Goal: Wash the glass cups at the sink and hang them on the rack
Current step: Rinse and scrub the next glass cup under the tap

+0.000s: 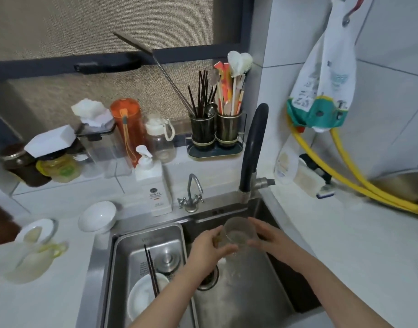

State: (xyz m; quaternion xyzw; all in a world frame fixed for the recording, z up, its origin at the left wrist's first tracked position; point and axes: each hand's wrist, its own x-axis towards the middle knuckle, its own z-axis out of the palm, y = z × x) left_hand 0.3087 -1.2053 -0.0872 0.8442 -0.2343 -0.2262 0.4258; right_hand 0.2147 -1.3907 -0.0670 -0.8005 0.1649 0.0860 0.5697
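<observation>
A clear glass cup (238, 232) is held over the steel sink (269, 301), mouth tilted toward me, a little above the drain (209, 279). My left hand (209, 248) grips its left side with thumb and fingers curled round the rim. My right hand (267, 237) holds its right side with fingers wrapped on the wall. Water spills down from the cup onto the sink floor. The black faucet (253, 147) stands behind the sink. No rack shows in this view.
A steel drain tray (122, 261) on the sink's left holds a white bowl (141, 299) and dark chopsticks (152, 271). A soap bottle (156, 188), a small tap (191, 195), white bowls (98, 216), jars and utensil holders (215, 131) line the back. Yellow hoses (359, 181) run at right.
</observation>
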